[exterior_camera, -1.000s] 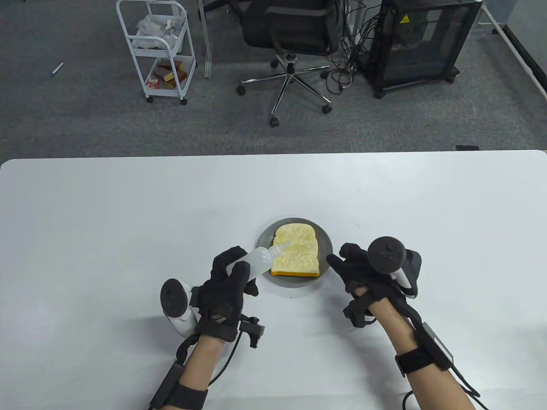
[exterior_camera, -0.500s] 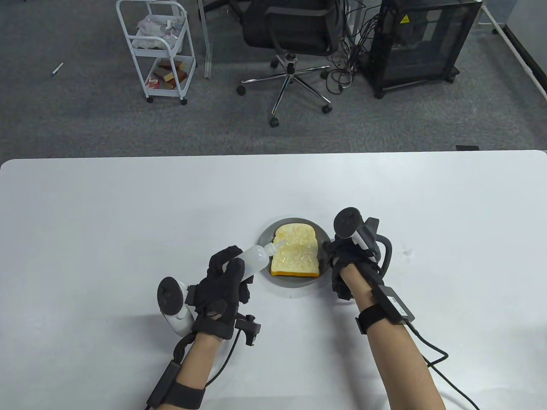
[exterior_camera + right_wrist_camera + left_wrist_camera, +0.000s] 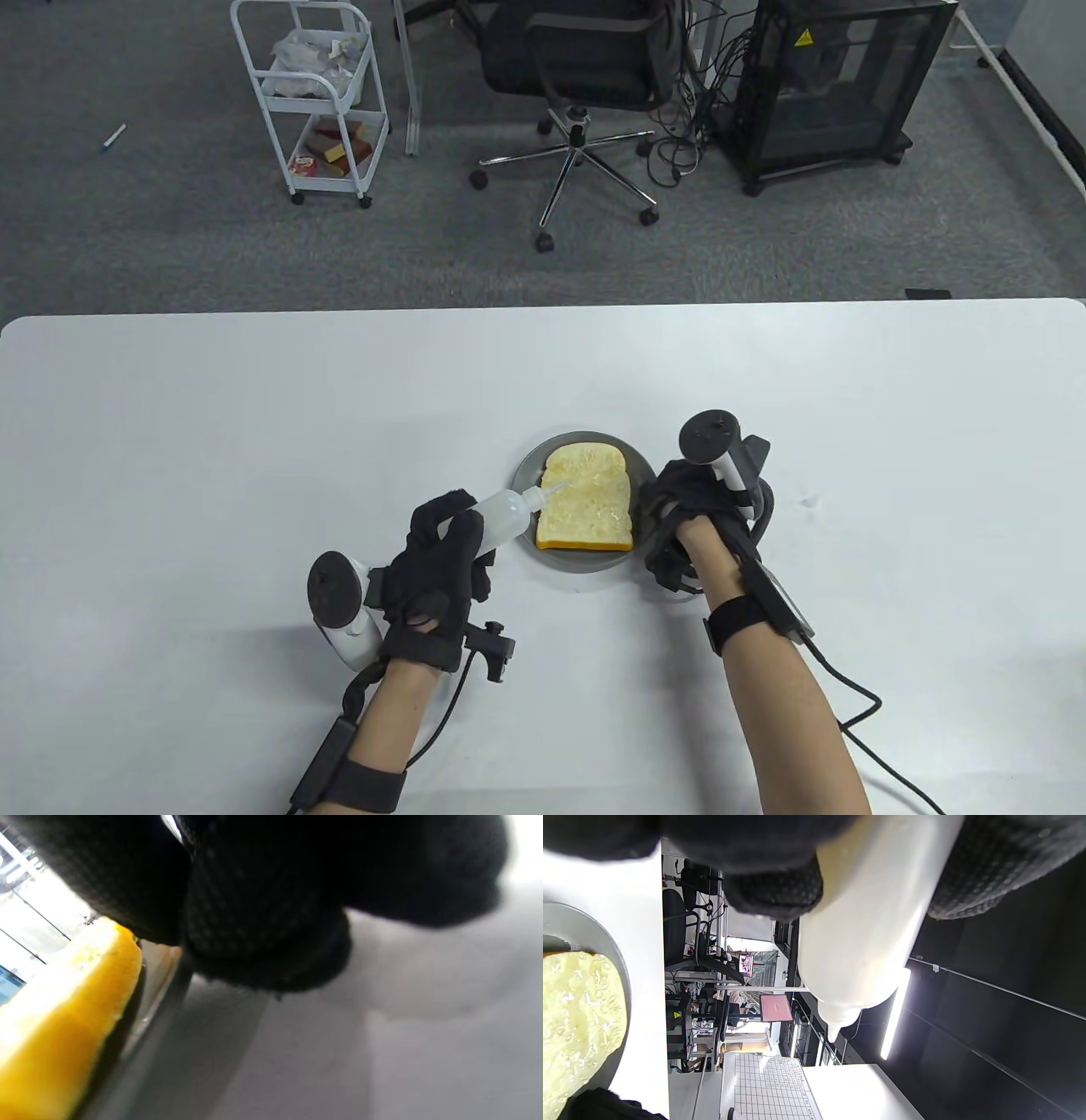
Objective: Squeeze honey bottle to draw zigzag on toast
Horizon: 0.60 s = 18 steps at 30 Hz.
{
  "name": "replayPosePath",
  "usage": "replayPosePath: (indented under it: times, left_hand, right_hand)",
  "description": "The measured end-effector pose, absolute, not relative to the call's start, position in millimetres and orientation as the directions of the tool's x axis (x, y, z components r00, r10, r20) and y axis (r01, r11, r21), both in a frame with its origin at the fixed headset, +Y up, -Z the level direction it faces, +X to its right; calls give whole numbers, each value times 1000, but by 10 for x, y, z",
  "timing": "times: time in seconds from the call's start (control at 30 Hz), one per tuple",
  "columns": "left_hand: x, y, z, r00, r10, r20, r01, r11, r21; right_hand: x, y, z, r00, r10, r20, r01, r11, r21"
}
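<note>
From above, the left hand (image 3: pixel 441 560) grips the honey bottle (image 3: pixel 502 518), tilted, nozzle over the left edge of the toast (image 3: pixel 587 507) on a grey plate (image 3: pixel 530 463) near the table's (image 3: pixel 254 424) front-middle. The right hand (image 3: pixel 679 518) rests curled against the plate's right rim.

Left wrist view: fingers (image 3: pixel 774 895) clamp the bottle (image 3: pixel 865 942).

Right wrist view: fingertips (image 3: pixel 267 942) touch the plate rim (image 3: pixel 157 1001) beside the toast (image 3: pixel 55 1027); whether they pinch it, I cannot tell.

A high camera looks down over my table (image 3: pixel 254 407) toward the room; both wrist cameras sit close, sharing the toast (image 3: pixel 587 508) (image 3: pixel 577 1018) (image 3: pixel 51 1035) and plate (image 3: pixel 585 567).
</note>
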<state>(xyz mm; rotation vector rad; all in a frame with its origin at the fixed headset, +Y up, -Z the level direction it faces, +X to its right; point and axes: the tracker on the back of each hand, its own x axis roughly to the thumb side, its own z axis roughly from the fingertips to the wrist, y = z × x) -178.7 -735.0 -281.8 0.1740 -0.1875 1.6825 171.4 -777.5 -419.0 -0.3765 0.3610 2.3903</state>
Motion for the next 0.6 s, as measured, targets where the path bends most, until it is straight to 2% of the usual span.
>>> replayPosePath:
  times: [0.1,0.23,0.37,0.6]
  left_hand:
    - [-1791,-7360,-2817,-112,969,220,-994,-111,-16]
    - [-1795,-7356,-2816,-112,969,221,-994,-112,-13]
    - [-1814,-7303,-2798,-120,964,237,-993,-121,-9]
    - [-1802,-7194,-2746,-74,959,274,-997,-77,3]
  right_hand:
    - [1822,-7816,-4174,-605,690,-397,-779,-616,115]
    - [1902,-7856,-4162,-455,795,-402,-890,-421,174]
    - [1921,-7784,-4103,-428,837,-342,-904,-389,177]
    - [1954,-7422,-3846,-394,897,-203,-915,-360,182]
